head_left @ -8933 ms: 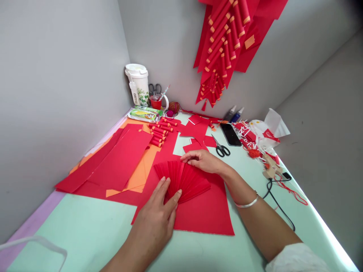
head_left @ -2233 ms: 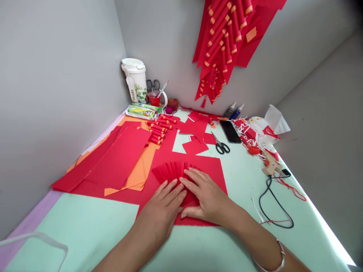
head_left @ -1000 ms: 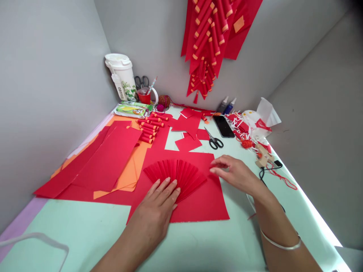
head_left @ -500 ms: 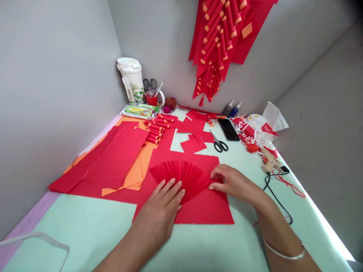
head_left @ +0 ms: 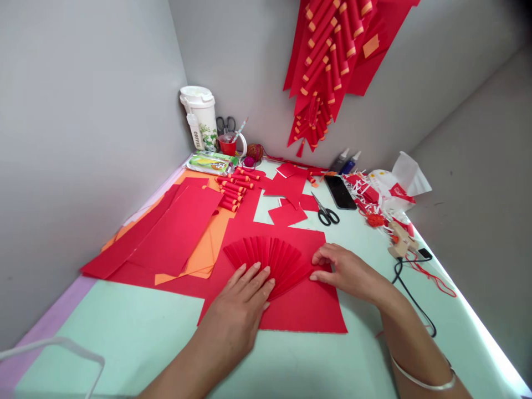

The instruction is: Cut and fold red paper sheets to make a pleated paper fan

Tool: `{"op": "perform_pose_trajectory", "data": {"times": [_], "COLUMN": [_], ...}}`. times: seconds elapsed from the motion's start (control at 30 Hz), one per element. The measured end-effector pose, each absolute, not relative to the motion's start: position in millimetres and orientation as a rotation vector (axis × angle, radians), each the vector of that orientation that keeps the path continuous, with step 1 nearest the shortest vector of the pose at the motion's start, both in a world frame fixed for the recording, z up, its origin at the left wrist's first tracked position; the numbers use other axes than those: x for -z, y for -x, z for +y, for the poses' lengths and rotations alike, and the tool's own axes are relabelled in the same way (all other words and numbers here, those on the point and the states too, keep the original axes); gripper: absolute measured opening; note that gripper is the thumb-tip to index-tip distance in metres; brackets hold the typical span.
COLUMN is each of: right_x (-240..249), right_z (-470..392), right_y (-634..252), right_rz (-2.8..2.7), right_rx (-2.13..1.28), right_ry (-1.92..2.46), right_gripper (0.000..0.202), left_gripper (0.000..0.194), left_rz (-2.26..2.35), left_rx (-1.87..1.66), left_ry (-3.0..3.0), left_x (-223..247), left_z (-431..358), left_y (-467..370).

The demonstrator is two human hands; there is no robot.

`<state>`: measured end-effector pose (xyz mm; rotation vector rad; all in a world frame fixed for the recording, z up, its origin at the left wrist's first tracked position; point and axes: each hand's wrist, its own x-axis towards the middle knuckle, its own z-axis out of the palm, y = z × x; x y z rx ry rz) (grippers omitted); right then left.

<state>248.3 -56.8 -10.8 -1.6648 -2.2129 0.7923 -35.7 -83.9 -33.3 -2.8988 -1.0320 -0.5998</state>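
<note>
A pleated red paper fan (head_left: 270,255) lies spread on a red paper sheet (head_left: 303,313). My left hand (head_left: 243,299) rests flat across the fan's lower left part, its fingers stretched out and hiding the narrow end. At the fan's right edge, my right hand (head_left: 338,269) has thumb and fingers curled in a pinch on the last fold. The exact contact between those fingertips and the paper is partly hidden.
Red sheets (head_left: 174,227) overlap orange paper (head_left: 203,249) on the left. Behind the fan are small red paper rolls (head_left: 228,194), scissors (head_left: 326,210) and a phone (head_left: 341,192). A glue gun (head_left: 401,241) with a black cable lies right. A lidded cup (head_left: 203,119) stands at the back.
The whole view has shifted slightly, so things appear a little farther right. Both hands keep nearly the same position on the fan.
</note>
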Motion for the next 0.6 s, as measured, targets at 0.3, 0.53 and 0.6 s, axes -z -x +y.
{"op": "perform_pose_trajectory", "data": {"times": [0.3,0.53,0.6], "right_x": [8.6,11.6,11.3], "right_z": [-57.3,-55.2,-55.1], "right_y": [-250.0,-253.2,-253.4], "right_rz": [-2.215,-2.203,-2.204], "right_rx": [-0.829,-0.873,-0.879], "right_ry": [1.659,1.686,1.687], "right_gripper": [0.016,0.02,0.02], "left_gripper": [0.039,0.038,0.038], "left_rz": [-1.005,-1.022,-1.02], "left_rx": [0.572,0.612,0.593], "left_ry": [2.878,2.895,2.893], "left_x": [33.0,37.9,37.5], "left_z": [-83.1,-83.6,-83.7], "left_y": [35.9,35.5,35.2]}}
